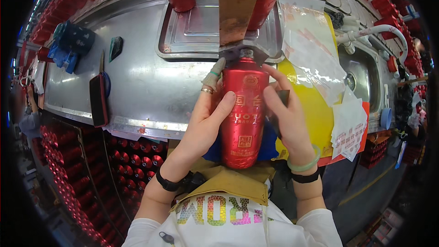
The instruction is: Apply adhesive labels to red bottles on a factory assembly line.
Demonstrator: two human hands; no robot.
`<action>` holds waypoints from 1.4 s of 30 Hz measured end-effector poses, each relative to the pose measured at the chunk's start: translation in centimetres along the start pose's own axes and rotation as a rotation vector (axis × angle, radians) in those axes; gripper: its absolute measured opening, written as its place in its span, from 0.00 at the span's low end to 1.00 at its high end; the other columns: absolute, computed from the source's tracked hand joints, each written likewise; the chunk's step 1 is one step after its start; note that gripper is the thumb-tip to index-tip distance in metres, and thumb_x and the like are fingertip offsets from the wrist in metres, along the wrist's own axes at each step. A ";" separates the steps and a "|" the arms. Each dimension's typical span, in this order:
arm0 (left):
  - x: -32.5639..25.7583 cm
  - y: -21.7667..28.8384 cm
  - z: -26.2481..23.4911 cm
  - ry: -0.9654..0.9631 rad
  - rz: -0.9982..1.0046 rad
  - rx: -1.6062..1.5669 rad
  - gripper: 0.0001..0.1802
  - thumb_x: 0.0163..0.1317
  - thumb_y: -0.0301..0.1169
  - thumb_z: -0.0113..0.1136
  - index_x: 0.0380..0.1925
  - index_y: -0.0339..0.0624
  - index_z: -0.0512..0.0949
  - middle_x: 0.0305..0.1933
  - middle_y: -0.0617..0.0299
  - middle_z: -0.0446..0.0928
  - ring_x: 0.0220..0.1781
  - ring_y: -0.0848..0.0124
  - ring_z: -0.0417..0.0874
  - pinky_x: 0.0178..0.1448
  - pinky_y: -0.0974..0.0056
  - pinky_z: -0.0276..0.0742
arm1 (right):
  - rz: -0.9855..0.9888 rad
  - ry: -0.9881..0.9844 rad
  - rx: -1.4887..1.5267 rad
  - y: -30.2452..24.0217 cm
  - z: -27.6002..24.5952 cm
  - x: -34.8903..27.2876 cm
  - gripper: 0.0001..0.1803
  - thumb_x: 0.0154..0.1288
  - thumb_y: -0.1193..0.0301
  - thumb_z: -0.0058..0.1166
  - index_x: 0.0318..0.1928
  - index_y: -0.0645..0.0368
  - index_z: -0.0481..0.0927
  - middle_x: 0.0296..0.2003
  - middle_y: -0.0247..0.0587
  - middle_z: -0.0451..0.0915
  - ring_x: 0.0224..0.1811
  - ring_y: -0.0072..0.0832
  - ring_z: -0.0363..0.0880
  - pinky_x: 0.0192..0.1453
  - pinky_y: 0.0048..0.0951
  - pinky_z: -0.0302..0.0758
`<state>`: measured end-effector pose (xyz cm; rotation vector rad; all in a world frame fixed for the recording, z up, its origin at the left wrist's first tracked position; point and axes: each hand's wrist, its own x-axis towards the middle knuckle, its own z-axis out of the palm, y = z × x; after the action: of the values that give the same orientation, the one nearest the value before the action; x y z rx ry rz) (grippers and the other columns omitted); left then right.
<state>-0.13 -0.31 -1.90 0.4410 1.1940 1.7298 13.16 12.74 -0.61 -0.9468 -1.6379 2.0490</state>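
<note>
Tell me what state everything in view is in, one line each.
Red bottle: neck bare, no cap visible.
Left hand: gripping the bottle.
Right hand: fingers bent beside the bottle.
Printed sheets: loose, overlapping.
Yellow sheet: partly covered.
Sink: no standing water visible.

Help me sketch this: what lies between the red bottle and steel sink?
In the head view: the right hand, a yellow sheet, and translucent printed sheets overlapping it.
</note>
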 end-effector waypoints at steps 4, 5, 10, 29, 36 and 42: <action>0.0 0.1 -0.1 -0.005 -0.037 -0.009 0.37 0.81 0.31 0.51 0.83 0.43 0.48 0.79 0.56 0.61 0.77 0.70 0.65 0.80 0.62 0.61 | 0.078 0.021 0.220 0.6 -0.4 -0.3 0.29 0.75 0.71 0.60 0.74 0.57 0.70 0.37 0.22 0.73 0.39 0.12 0.70 0.48 0.17 0.67; 0.0 0.2 0.0 -0.008 -0.040 -0.007 0.37 0.81 0.31 0.51 0.83 0.43 0.48 0.79 0.56 0.61 0.77 0.70 0.65 0.80 0.62 0.61 | 0.124 -0.006 0.331 0.7 -0.6 -0.3 0.30 0.75 0.72 0.61 0.74 0.57 0.70 0.37 0.22 0.73 0.40 0.13 0.71 0.49 0.17 0.67; 0.1 0.1 -0.1 -0.019 -0.016 0.046 0.34 0.82 0.29 0.44 0.83 0.46 0.47 0.80 0.52 0.59 0.79 0.65 0.64 0.81 0.57 0.62 | 0.078 0.011 0.206 0.6 -0.2 -0.2 0.31 0.74 0.72 0.61 0.74 0.57 0.70 0.37 0.21 0.71 0.41 0.12 0.70 0.48 0.17 0.66; -0.1 0.2 0.0 -0.025 -0.016 -0.045 0.40 0.80 0.29 0.52 0.83 0.43 0.43 0.79 0.53 0.61 0.76 0.68 0.67 0.78 0.60 0.64 | 0.060 0.024 0.187 0.5 0.3 -0.3 0.39 0.64 0.74 0.71 0.74 0.60 0.69 0.37 0.22 0.68 0.38 0.12 0.67 0.45 0.18 0.67; 0.1 0.3 0.0 -0.023 -0.009 0.041 0.43 0.78 0.27 0.54 0.84 0.45 0.41 0.78 0.52 0.62 0.75 0.67 0.68 0.76 0.59 0.67 | 0.074 0.035 0.192 0.3 0.4 -0.1 0.41 0.62 0.74 0.73 0.73 0.61 0.69 0.37 0.23 0.69 0.38 0.13 0.69 0.46 0.18 0.68; 0.0 -0.1 0.1 0.003 -0.027 -0.050 0.41 0.80 0.30 0.53 0.84 0.45 0.41 0.80 0.51 0.59 0.78 0.67 0.65 0.78 0.59 0.64 | 0.076 0.033 0.219 0.5 0.3 -0.3 0.41 0.62 0.74 0.74 0.73 0.61 0.68 0.38 0.22 0.70 0.39 0.13 0.70 0.47 0.18 0.69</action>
<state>-0.03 -0.25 -1.95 0.3901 1.1515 1.7339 13.22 12.24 -1.00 -0.9725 -1.3464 2.1959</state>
